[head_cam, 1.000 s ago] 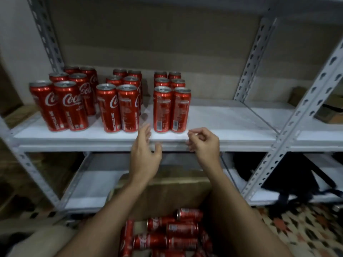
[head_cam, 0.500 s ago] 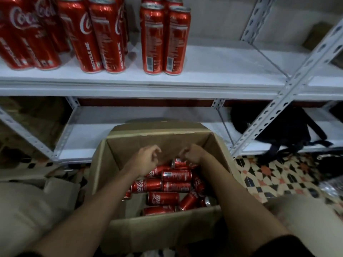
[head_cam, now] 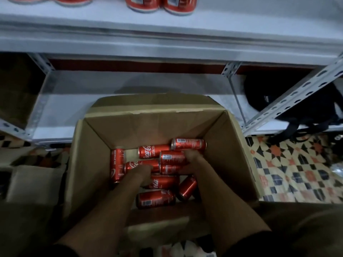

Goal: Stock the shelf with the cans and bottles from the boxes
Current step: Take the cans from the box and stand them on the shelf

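I have both hands down in the box (head_cam: 89, 164), because the loose cans (head_cam: 156, 199) lie on their sides at its bottom. My left hand (head_cam: 142, 172) and right hand (head_cam: 191, 157) each rest on a can; blur hides whether the fingers grip. The shelf (head_cam: 241, 28) waits above.

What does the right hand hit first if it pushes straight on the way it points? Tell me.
Most likely the red can lying on its side just under the right hand, among the other cans in the cardboard box. The hand is blurred, so contact is unclear.
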